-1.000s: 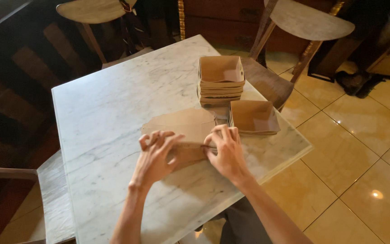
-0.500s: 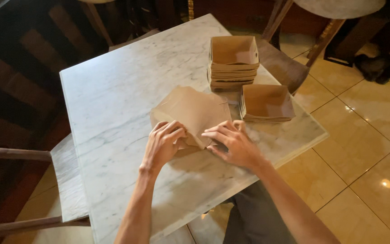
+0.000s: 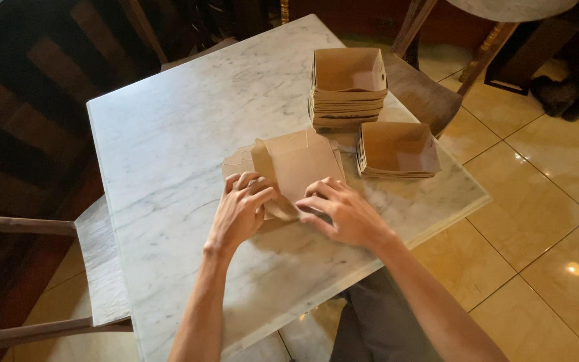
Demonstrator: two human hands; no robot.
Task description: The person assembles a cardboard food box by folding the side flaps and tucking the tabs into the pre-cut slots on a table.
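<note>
Both hands pinch one flat brown cardboard sheet (image 3: 296,164) at frame center: left hand (image 3: 241,211) grips its lower left fold, right hand (image 3: 343,213) presses the lower edge. I'd crease firmly against the marble table (image 3: 169,134), clear of the tray stacks (image 3: 347,87).

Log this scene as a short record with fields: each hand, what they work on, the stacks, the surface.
left hand: left hand presses on the near left edge of the cardboard sheet
right hand: right hand presses on its near right edge
workpiece: brown cardboard sheet, partly folded
stacks: tall stack of trays behind; low stack of trays to the right
surface: marble table
seating: wooden chair beyond the table
</note>
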